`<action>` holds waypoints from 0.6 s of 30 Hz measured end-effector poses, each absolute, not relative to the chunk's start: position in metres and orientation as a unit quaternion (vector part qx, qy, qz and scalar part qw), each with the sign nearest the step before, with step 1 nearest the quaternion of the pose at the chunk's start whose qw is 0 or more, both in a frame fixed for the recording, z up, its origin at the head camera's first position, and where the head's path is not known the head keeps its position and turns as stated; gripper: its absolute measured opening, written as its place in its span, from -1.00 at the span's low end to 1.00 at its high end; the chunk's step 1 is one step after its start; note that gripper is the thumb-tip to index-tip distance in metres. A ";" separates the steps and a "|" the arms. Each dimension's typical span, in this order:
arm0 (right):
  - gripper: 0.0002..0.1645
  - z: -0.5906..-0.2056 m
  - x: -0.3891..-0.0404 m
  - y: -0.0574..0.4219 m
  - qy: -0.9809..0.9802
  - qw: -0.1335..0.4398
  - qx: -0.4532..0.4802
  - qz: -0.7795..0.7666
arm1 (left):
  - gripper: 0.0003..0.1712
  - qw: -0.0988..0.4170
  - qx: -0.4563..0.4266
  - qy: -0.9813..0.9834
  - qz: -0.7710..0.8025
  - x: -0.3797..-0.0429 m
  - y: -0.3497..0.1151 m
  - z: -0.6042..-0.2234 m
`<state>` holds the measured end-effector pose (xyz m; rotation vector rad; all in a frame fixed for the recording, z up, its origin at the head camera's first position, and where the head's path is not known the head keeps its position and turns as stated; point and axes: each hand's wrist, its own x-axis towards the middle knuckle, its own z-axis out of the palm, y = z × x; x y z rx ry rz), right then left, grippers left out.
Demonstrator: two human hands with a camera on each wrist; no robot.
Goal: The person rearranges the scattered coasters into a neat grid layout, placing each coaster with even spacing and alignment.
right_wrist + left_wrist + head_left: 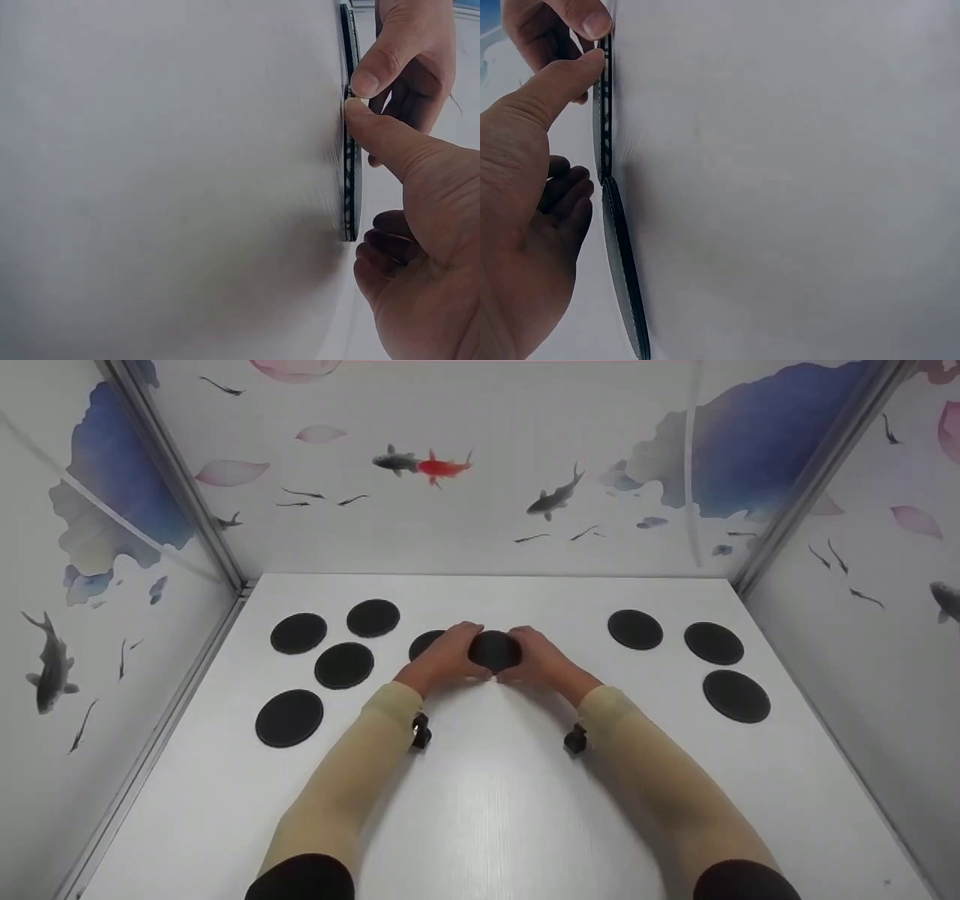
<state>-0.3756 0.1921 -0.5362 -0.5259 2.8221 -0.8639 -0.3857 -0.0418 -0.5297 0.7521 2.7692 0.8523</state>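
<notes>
A round black disc, coaster-like [495, 651], sits at the middle of the white table between both hands. My left hand [448, 654] curves around its left side, and my right hand [547, 661] curves around its right. The thumbs meet at the near edge while the fingers reach round the far side. In the left wrist view the held disc [606, 135] appears edge-on, its rim dark with pale gaps. A second black disc [424, 642] lies just left, partly covered by my left hand. My thumbs press the rim in the right wrist view too.
Several more black discs [343, 665] lie flat on the left part of the table [487, 810]. Three others, one of them the nearest disc [736, 696], lie to the right. White panels with painted fish [555, 501] enclose the back and both sides.
</notes>
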 end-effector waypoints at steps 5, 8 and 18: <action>0.09 -0.527 -0.365 0.207 0.939 0.070 -0.156 -0.299 | 0.09 0.073 0.262 0.919 0.286 -0.384 -0.038 -0.527; 0.08 -0.524 -0.359 0.217 0.938 0.069 -0.151 -0.303 | 0.09 0.077 0.264 0.918 0.285 -0.383 -0.033 -0.528; 0.03 -0.517 -0.334 0.261 0.932 0.056 -0.140 -0.330 | 0.07 0.080 0.277 0.916 0.280 -0.376 -0.003 -0.527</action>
